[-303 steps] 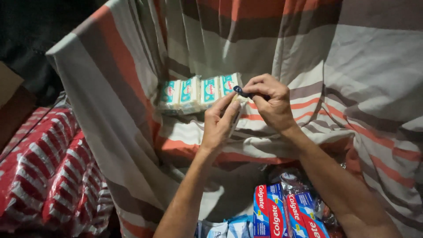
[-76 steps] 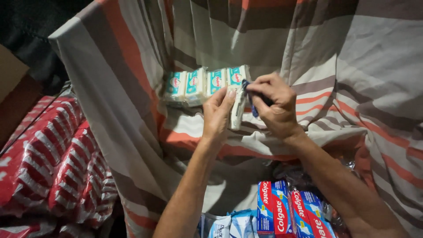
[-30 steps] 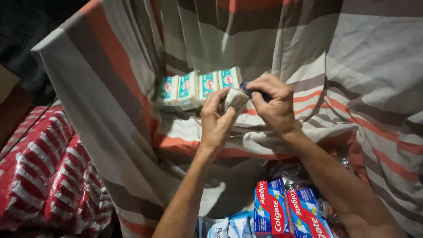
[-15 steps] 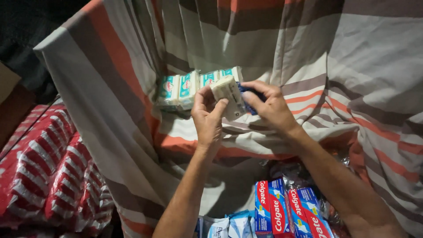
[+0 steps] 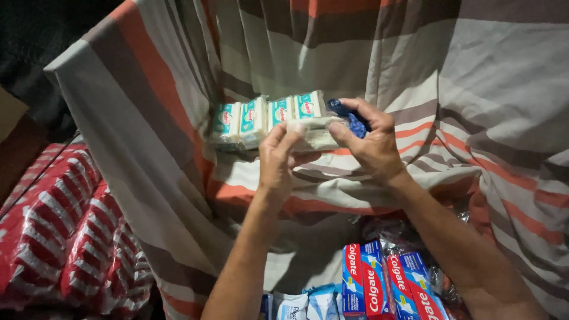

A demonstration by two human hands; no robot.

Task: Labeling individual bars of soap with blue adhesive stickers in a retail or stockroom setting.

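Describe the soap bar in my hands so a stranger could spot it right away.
Find the striped orange, grey and cream cloth, then the row of four teal-labelled wrapped soap bars on it. Just in front, the left hand and right hand hold one pale bar lying flat, label hidden.

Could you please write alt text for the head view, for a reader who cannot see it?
Two bare hands, left hand and right hand, hold a pale wrapped bar sideways; the right also grips a blue marker. Four matching bars line a striped cloth behind.
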